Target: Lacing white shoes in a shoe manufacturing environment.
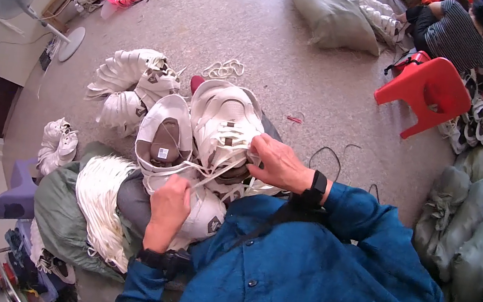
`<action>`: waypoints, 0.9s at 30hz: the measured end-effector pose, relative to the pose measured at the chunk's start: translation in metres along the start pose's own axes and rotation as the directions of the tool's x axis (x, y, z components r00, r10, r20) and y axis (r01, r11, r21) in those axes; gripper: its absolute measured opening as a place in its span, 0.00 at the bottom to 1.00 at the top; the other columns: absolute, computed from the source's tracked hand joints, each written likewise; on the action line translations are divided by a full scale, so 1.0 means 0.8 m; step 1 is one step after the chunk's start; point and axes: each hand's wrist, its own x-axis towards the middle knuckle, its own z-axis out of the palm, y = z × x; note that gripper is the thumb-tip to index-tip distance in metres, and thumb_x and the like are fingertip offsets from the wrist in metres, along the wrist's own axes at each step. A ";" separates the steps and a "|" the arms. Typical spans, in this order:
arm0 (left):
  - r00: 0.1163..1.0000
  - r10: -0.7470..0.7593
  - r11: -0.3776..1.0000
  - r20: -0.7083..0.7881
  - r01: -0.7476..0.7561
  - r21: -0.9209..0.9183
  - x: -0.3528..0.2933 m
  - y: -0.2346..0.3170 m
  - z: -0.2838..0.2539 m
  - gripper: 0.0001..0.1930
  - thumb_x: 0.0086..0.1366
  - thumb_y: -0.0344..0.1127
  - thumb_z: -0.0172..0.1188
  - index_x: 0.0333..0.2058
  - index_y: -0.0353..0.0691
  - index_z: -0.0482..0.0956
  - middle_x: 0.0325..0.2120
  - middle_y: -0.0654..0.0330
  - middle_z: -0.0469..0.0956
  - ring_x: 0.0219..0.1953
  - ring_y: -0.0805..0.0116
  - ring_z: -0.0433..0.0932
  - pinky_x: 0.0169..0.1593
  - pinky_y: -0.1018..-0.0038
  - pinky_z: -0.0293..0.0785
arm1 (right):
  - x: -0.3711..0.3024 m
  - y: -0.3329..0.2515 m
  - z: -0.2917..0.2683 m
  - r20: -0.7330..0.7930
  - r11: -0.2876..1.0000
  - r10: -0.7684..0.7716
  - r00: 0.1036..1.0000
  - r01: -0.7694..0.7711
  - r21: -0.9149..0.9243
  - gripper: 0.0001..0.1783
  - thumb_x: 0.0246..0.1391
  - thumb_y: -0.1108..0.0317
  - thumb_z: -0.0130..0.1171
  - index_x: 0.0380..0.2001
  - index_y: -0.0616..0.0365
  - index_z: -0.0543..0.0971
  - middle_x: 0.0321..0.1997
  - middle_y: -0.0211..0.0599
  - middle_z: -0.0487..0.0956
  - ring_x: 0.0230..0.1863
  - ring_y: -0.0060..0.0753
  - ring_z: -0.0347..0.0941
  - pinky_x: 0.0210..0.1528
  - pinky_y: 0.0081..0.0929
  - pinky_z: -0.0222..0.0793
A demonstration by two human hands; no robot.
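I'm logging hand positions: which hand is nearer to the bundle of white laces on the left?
Left. The left hand is just right of the lace bundle, apart from it; the right hand is farther off, beside a white shoe.

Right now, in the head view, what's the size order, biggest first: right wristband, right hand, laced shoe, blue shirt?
1. Blue shirt
2. Laced shoe
3. Right hand
4. Right wristband

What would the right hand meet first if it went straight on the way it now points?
Most likely the laced white shoe, just leftward of the right hand; whether they touch is unclear.
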 end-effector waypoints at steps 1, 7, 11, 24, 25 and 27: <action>0.999 0.037 0.997 -0.003 -0.037 -0.063 -0.005 -0.005 -0.004 0.02 0.60 0.29 0.58 0.31 0.39 0.77 0.29 0.51 0.75 0.31 0.47 0.78 0.35 0.58 0.74 | 0.001 -0.005 -0.002 0.027 1.000 0.004 1.000 -0.003 -0.030 0.19 0.47 0.65 0.64 0.37 0.60 0.68 0.36 0.47 0.73 0.38 0.51 0.74 0.38 0.40 0.71; 0.998 -0.056 0.953 -0.012 0.050 -0.299 -0.008 0.033 0.001 0.04 0.60 0.29 0.61 0.33 0.38 0.77 0.29 0.52 0.76 0.32 0.50 0.78 0.35 0.60 0.72 | 0.003 0.011 -0.006 0.119 0.969 0.091 0.989 -0.115 0.217 0.11 0.53 0.69 0.62 0.36 0.61 0.72 0.35 0.43 0.75 0.35 0.44 0.75 0.36 0.35 0.71; 0.994 -0.042 0.936 -0.097 0.006 -0.352 0.001 0.040 0.007 0.06 0.60 0.30 0.63 0.35 0.37 0.77 0.30 0.54 0.75 0.32 0.52 0.77 0.36 0.62 0.72 | 0.002 0.007 -0.003 0.039 0.980 0.036 0.999 -0.043 0.196 0.07 0.54 0.71 0.61 0.34 0.61 0.74 0.33 0.41 0.75 0.33 0.40 0.74 0.35 0.32 0.71; 0.930 0.239 0.968 -0.280 -0.252 -0.013 0.042 0.058 0.041 0.12 0.54 0.36 0.67 0.35 0.41 0.78 0.31 0.58 0.73 0.38 0.58 0.73 0.44 0.63 0.65 | 0.001 -0.007 -0.034 0.270 0.925 0.059 0.961 -0.154 0.348 0.08 0.56 0.68 0.59 0.36 0.60 0.77 0.26 0.39 0.79 0.28 0.34 0.77 0.33 0.31 0.71; 0.930 0.242 0.967 -0.277 -0.256 -0.014 0.043 0.058 0.043 0.12 0.54 0.36 0.67 0.35 0.41 0.78 0.31 0.58 0.73 0.38 0.58 0.73 0.44 0.63 0.65 | 0.001 -0.006 -0.032 0.268 0.936 0.038 0.963 -0.128 0.329 0.09 0.56 0.67 0.60 0.36 0.61 0.78 0.26 0.40 0.80 0.28 0.33 0.78 0.32 0.30 0.71; 0.928 0.264 0.963 -0.263 -0.267 0.026 0.045 0.059 0.046 0.12 0.54 0.38 0.66 0.36 0.41 0.78 0.32 0.59 0.72 0.39 0.59 0.72 0.46 0.62 0.65 | 0.001 -0.008 -0.031 0.266 0.945 0.019 0.964 -0.104 0.310 0.09 0.56 0.66 0.61 0.36 0.61 0.78 0.26 0.40 0.81 0.29 0.31 0.79 0.32 0.30 0.71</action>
